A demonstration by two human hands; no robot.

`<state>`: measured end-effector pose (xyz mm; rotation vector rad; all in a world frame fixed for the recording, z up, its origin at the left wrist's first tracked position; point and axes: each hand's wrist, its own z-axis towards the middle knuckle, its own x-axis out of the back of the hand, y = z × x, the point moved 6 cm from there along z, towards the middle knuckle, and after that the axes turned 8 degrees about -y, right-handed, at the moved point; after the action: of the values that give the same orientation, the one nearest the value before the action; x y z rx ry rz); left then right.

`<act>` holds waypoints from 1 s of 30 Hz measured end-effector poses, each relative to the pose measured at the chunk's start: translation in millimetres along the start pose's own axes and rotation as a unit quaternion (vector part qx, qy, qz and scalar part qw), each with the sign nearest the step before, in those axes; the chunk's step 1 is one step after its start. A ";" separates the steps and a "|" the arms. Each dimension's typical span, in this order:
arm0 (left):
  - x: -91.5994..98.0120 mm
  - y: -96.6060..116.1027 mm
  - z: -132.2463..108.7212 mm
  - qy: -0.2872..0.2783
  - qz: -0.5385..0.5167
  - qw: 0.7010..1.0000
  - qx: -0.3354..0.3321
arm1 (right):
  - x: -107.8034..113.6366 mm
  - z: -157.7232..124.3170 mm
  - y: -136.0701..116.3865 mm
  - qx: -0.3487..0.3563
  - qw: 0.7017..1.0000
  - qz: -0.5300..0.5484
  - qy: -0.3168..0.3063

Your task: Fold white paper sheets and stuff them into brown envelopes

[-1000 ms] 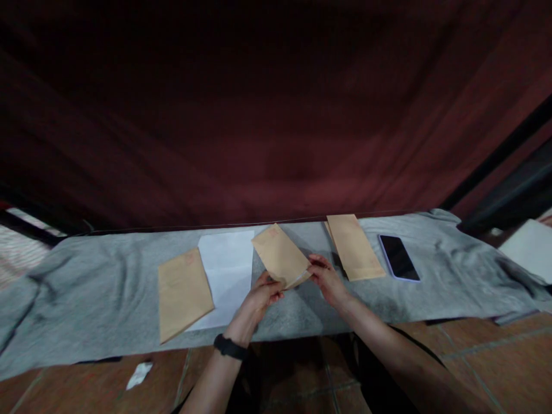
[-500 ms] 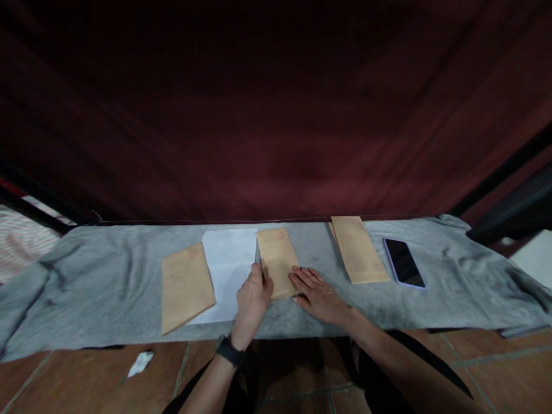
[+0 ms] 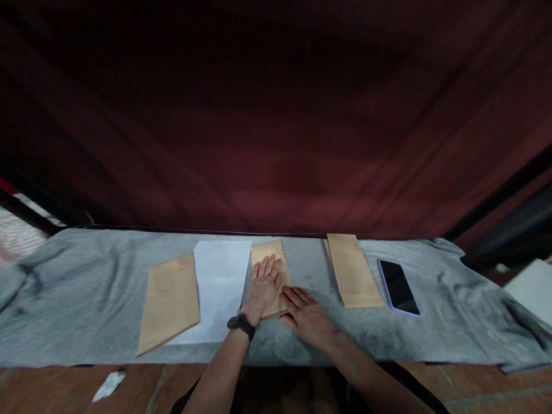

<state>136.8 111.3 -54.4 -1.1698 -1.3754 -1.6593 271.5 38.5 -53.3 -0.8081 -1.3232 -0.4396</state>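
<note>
A brown paper envelope [image 3: 268, 249] lies on the grey cloth in front of me. My left hand [image 3: 264, 284] rests flat on top of it with the fingers stretched out, hiding its middle. At the envelope's lower right edge is my right hand [image 3: 308, 315], palm down, fingertips touching the side. White paper sheets [image 3: 222, 282] lie just left of the envelope. Partly over them is a second brown envelope [image 3: 172, 299]. Further right sit more brown envelopes [image 3: 356, 273], one overlapping another.
A phone [image 3: 399, 287] in a lilac case lies at the right on the grey cloth [image 3: 99, 293]. Behind hangs a dark red curtain [image 3: 276, 172]. A white scrap [image 3: 108, 385] is on the tiled floor, and dark poles stand at both sides.
My left hand has moved from the envelope's left edge onto its top and opened flat. My right hand stays at the right edge. The whole view has shifted slightly.
</note>
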 end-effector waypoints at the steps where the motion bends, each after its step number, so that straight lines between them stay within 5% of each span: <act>1: 1.4 -2.4 4.2 0.008 0.011 1.000 0.009 | 0.3 0.8 0.2 -0.001 1.000 -0.001 -0.004; 15: -5.6 -5.4 26.3 -0.017 0.073 0.997 0.022 | 16.4 6.9 -3.1 0.011 1.000 -0.019 -0.018; 24: -12.4 -7.3 -16.1 -0.099 -0.070 0.989 -0.080 | 19.5 10.0 11.5 -0.016 1.000 0.024 0.002; 30: -7.2 6.9 -64.3 -0.076 -0.055 0.990 -0.110 | 13.7 11.7 7.7 -0.017 1.000 -0.017 0.016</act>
<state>131.8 46.8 -61.1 -1.3930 -1.3976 -1.8697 271.9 54.4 -41.8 -0.8052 -1.3054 -0.5016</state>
